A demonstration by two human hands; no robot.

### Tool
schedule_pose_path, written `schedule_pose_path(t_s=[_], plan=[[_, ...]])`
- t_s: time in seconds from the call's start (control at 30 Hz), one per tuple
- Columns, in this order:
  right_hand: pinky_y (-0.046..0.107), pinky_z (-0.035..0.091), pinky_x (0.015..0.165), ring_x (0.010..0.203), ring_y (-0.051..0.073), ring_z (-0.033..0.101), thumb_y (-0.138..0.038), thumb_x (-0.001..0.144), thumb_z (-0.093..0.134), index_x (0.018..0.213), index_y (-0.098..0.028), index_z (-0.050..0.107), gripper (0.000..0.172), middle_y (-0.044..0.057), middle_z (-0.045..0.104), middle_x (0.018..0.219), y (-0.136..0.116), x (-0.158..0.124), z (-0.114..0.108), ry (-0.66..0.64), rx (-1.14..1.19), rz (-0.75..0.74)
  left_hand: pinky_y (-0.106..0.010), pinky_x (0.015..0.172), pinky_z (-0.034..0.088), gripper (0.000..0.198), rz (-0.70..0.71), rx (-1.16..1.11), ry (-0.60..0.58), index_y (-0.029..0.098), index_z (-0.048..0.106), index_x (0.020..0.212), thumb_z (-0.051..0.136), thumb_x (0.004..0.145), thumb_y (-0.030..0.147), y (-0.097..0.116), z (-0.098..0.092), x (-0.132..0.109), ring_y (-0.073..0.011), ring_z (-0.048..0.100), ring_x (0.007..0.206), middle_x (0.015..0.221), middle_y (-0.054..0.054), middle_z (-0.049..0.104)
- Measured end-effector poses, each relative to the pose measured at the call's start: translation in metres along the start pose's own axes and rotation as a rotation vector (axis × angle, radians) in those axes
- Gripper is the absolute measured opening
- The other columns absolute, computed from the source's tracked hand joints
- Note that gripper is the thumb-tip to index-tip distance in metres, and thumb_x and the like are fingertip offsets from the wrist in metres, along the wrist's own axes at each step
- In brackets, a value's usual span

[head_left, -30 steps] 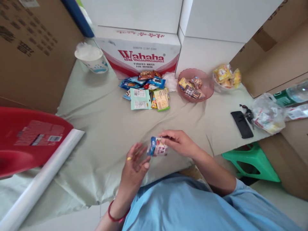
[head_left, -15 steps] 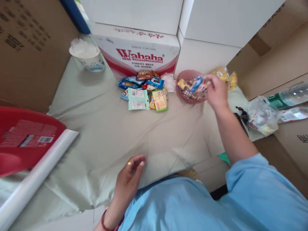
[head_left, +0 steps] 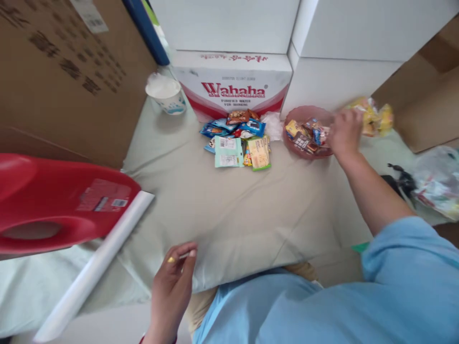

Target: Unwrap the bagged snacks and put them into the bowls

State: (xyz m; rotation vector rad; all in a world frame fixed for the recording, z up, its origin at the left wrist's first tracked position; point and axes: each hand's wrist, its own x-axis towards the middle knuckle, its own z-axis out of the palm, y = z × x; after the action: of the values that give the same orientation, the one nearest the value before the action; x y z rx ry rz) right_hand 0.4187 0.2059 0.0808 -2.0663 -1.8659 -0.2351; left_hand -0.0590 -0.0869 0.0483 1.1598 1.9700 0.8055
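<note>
At the right rim of a pink translucent bowl [head_left: 289,143], my right hand [head_left: 346,130] bends its fingers downward. Their tips are blurred and partly hidden, so I cannot tell whether they grip anything. Small wrapped snacks [head_left: 304,138] lie in the bowl, among them a blue, white and red packet [head_left: 320,134] close to my fingers. Over the front edge of the cloth-covered table, my left hand [head_left: 174,282] is loosely curled, thumb tip against the fingers, with nothing visible in it. It wears a gold ring. Several snack packets [head_left: 238,138] are heaped left of the bowl.
A Wahaha water carton [head_left: 236,88] stands behind the heap. A paper cup [head_left: 167,95] is at the back left, and a yellow snack bag [head_left: 373,117] at right. On the left lie a red plastic object [head_left: 107,191] and a white roll [head_left: 96,267]. A plastic bag [head_left: 439,181] sits far right.
The blue and red packet, earlier at my right fingertips above the bowl, now lies in the bowl. My right hand has shifted slightly right relative to it. The whole view has turned left.
</note>
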Motion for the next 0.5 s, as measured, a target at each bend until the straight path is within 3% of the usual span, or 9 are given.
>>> schedule_pose_path(t_s=[0.07,0.13,0.27,0.37,0.43,0.5], plan=[[0.049,0.030,0.112,0.136,0.032,0.047,-0.023,0.105,0.042,0.124,0.000,0.070,0.042,0.029,0.060,0.133,0.006,-0.032,-0.005,0.158,0.006,-0.051,-0.035,0.091,0.056,0.036,0.139,-0.001,0.049,0.024,0.076,0.097,0.062,0.093,0.058,0.029,-0.001,0.021,-0.0236,0.071,0.102,0.107,-0.005,0.076],[0.049,0.036,0.110,0.122,0.032,0.058,-0.026,0.103,0.041,0.116,-0.008,0.074,0.040,0.027,0.067,0.117,0.011,-0.076,-0.005,0.202,0.082,-0.130,-0.034,0.094,0.054,0.031,0.259,0.018,0.094,0.025,0.075,0.098,0.060,0.096,0.052,0.063,0.000,0.056,-0.0217,0.070,0.099,0.104,-0.003,0.075],[0.051,0.049,0.083,0.104,0.034,0.067,-0.034,0.098,0.048,0.112,-0.036,0.074,0.030,0.023,0.069,0.116,0.028,-0.173,-0.001,0.124,0.192,-0.026,-0.035,0.092,0.053,0.023,0.342,0.110,0.206,0.021,0.073,0.099,0.058,0.098,0.037,0.122,0.008,0.168,-0.0216,0.070,0.096,0.101,-0.005,0.075],[0.053,0.045,0.072,0.097,0.037,0.067,-0.041,0.095,0.047,0.109,-0.049,0.070,0.028,0.019,0.069,0.110,0.047,-0.221,-0.001,0.039,0.219,0.076,-0.039,0.102,0.050,0.020,0.316,0.307,0.309,0.014,0.072,0.108,0.058,0.095,0.021,0.145,0.011,0.265,-0.0229,0.069,0.103,0.113,-0.010,0.073],[0.054,0.042,0.071,0.096,0.039,0.066,-0.047,0.094,0.044,0.108,-0.053,0.068,0.029,0.018,0.068,0.103,0.056,-0.237,-0.002,0.017,0.219,0.146,-0.041,0.110,0.046,0.032,0.310,0.427,0.308,0.010,0.066,0.125,0.059,0.093,0.014,0.151,0.010,0.320,-0.0228,0.067,0.110,0.131,-0.013,0.068],[0.055,0.041,0.071,0.097,0.041,0.064,-0.051,0.094,0.042,0.108,-0.055,0.066,0.028,0.019,0.066,0.099,0.057,-0.243,-0.002,0.005,0.211,0.213,-0.040,0.118,0.041,0.046,0.406,0.505,0.252,0.009,0.056,0.142,0.057,0.096,0.013,0.155,0.010,0.362,-0.0219,0.063,0.121,0.146,-0.013,0.059]])
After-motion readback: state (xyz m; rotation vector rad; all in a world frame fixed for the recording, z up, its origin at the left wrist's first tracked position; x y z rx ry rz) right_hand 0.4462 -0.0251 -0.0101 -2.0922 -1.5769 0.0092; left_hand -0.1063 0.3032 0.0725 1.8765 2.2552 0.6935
